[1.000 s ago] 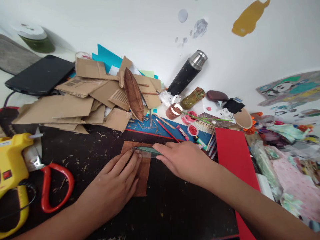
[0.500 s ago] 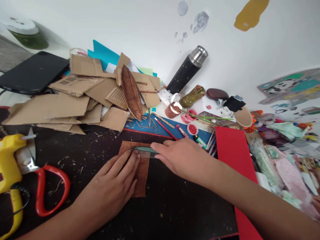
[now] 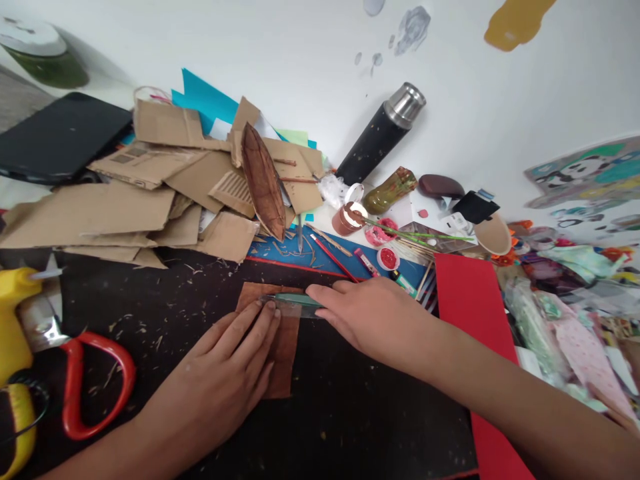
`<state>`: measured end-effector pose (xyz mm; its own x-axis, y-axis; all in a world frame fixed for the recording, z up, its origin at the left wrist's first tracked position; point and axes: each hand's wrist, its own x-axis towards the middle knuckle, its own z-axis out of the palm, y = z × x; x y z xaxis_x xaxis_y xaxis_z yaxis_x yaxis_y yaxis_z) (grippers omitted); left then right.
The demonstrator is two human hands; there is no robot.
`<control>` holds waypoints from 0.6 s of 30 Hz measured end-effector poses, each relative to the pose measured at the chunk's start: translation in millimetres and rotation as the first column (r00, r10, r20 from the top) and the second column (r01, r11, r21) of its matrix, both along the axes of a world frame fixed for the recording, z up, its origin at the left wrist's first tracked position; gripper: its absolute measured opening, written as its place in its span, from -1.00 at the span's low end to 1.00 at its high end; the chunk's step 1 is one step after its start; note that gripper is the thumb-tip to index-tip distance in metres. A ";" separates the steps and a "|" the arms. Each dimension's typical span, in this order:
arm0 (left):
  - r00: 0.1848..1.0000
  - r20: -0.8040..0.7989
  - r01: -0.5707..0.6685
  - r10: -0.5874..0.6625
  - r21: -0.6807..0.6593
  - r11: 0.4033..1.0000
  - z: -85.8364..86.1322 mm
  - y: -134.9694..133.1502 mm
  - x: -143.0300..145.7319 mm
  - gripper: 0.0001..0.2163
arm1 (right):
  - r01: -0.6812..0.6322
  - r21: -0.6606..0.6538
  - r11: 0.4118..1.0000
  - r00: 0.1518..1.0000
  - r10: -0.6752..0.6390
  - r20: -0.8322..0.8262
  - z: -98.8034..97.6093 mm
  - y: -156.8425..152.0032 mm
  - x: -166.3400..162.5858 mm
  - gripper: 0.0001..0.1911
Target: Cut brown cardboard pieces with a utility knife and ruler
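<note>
A brown rectangular piece [image 3: 286, 353] lies on the dark table, partly covered by my left hand [image 3: 223, 370]. My left fingers are stretched out and press flat on it. My right hand [image 3: 373, 317] is closed around a slim green craft knife [image 3: 290, 298], which points left across the upper part of the piece. The knife's tip is close to my left fingertips. Just below the knife is a clear flat strip [image 3: 300, 311], possibly a ruler, its ends hidden by my hands.
Red-handled scissors [image 3: 73, 387] and a yellow glue gun [image 3: 17, 293] lie at left. Behind are cardboard scraps [image 3: 110, 213], a brown boat-shaped piece [image 3: 263, 183], a black thermos [image 3: 373, 147] and open paint pots [image 3: 349, 220]. A red sheet [image 3: 467, 300] lies at right.
The camera view has shifted slightly. Both hands, the knife and the brown piece stay almost in the same place relative to each other.
</note>
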<state>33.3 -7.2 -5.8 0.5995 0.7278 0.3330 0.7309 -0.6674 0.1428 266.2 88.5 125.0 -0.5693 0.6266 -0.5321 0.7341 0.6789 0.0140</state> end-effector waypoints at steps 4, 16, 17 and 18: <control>1.000 0.014 -0.002 0.002 -0.018 1.000 0.6 -1.1 0.1 -0.52 | 0.011 0.001 1.000 1.000 -0.011 0.018 1.2 0.1 3.9 -0.65; 1.000 0.009 -0.005 0.005 -0.023 1.000 1.9 -0.4 0.3 -0.52 | 0.002 -0.028 1.000 0.999 -0.003 -0.042 1.4 4.3 -1.0 -0.67; 1.000 0.007 0.005 -0.005 -0.025 1.000 1.8 -0.5 0.1 -0.51 | -0.004 -0.020 1.000 0.999 0.003 -0.044 1.4 5.9 -2.0 -0.69; 1.000 0.006 0.012 -0.012 -0.026 1.000 1.8 -0.6 -0.1 -0.51 | -0.006 -0.012 1.000 0.999 0.005 -0.049 1.1 7.4 -2.5 -0.70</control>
<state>33.2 -7.7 -3.9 0.6064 0.7292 0.3172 0.7220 -0.6720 0.1648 263.6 95.9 126.1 -0.5984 0.6170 -0.5111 0.7299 0.6829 -0.0302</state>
